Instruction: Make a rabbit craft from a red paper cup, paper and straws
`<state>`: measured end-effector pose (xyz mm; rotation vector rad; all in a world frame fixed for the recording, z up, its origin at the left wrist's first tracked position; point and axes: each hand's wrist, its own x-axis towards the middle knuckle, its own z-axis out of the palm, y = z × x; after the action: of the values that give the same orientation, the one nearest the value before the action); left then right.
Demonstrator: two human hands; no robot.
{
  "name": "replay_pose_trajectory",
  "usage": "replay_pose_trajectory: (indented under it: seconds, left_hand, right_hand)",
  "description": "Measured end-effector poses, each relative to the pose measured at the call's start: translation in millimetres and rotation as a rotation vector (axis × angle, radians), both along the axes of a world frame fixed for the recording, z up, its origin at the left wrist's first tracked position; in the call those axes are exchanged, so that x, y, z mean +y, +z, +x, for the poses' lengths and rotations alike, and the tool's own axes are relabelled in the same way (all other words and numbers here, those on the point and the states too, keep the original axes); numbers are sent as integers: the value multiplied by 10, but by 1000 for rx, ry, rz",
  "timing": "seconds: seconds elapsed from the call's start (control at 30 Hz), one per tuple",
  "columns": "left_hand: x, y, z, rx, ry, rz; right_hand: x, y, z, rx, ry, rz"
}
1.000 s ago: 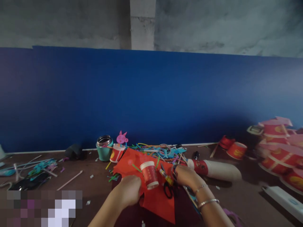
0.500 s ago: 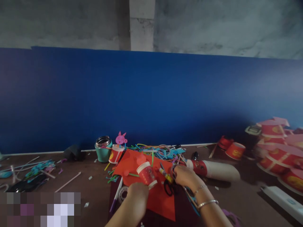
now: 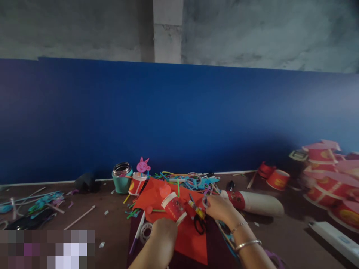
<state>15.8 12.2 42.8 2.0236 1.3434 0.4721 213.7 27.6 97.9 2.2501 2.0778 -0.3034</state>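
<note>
My left hand (image 3: 165, 233) is closed like a fist over the red paper sheet (image 3: 193, 246), its fingertips hidden. Touching or just behind it, a red and white paper cup (image 3: 174, 206) lies tilted; whether the hand grips it I cannot tell. The closed fingers of my right hand (image 3: 218, 207) pinch a small ring that looks like a tape roll (image 3: 205, 201). Between the hands lie black-handled scissors (image 3: 199, 224) and a yellow-wrapped stick (image 3: 196, 208). A pale tape roll (image 3: 146, 232) and a purple-tipped white pen (image 3: 137, 233) are left of my left hand.
Behind the sheet stand a teal jar (image 3: 122, 179) and a cup with a pink paper animal (image 3: 143, 166). Colored strips (image 3: 193, 181) are heaped there. A long white roll (image 3: 262, 203), a white box (image 3: 335, 235) and stacked red bowls (image 3: 331, 183) are at right.
The right hand's fingers have shifted slightly around the ring. My left hand has moved a little to the right. The view has tipped slightly, and the other things stay in place.
</note>
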Motion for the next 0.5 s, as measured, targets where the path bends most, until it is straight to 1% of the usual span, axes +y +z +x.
replay_pose_trajectory:
  seconds: [0.13, 0.17, 0.2, 0.23, 0.27, 0.33, 0.4, 0.5]
  left_hand:
    - [-61, 238, -185, 185, 13, 51]
    - [-75, 302, -228, 350, -38, 94]
    - [-86, 365, -261, 463, -82, 135]
    - [-93, 426, -285, 513, -117, 147]
    - [-98, 483, -301, 544, -122, 150]
    - [-104, 582, -317, 543, -104, 154]
    - [-113, 654, -329, 498, -97, 150]
    - [-118, 699, -345, 347, -136, 140]
  right_hand:
    - [-12, 114, -19, -4, -28, 106]
    - [-11, 132, -32, 13, -41, 142]
    - [-9, 142, -48, 37, -58, 177]
    - [-5, 145, -67, 65, -73, 212]
    - [-2, 141, -87, 98, -85, 246]
    - [0, 122, -131, 164, -81, 304]
    - [-7, 100, -175, 244, -31, 366]
    - [-27, 84, -237, 397, 65, 463]
